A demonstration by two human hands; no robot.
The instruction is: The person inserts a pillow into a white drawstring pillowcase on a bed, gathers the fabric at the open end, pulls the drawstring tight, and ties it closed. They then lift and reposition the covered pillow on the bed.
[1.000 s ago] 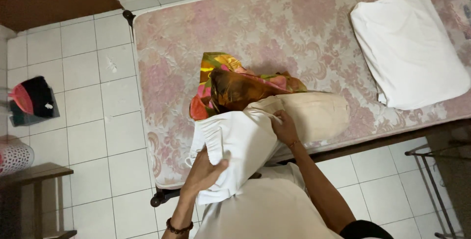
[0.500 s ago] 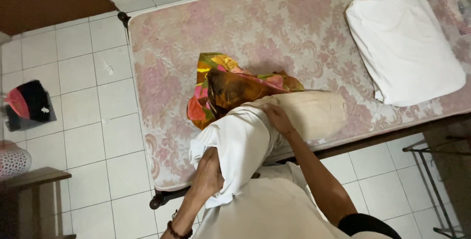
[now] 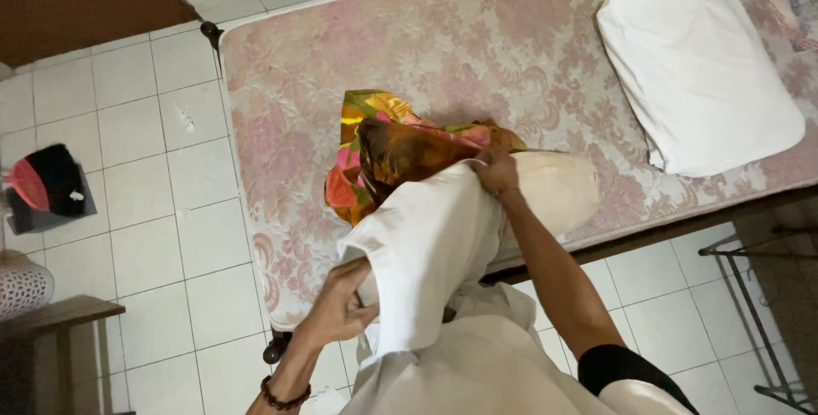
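Gripping white pillowcase (image 3: pixel 430 244), wrinkled, over seemingly beige pillow (image 3: pixel 554 189)

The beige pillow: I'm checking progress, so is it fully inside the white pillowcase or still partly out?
Partly out. The white pillowcase covers the near end; the beige pillow's far end lies bare on the mattress.

Left hand (image 3: pixel 345 304): curling its fingers shut in a pinching grip, wrist bent, beaded bracelet on the wrist.
Right hand (image 3: pixel 494 172): reaching forward, fingers clenching closed.
Right arm: stretching out nearly straight, dark sleeve at the upper arm.
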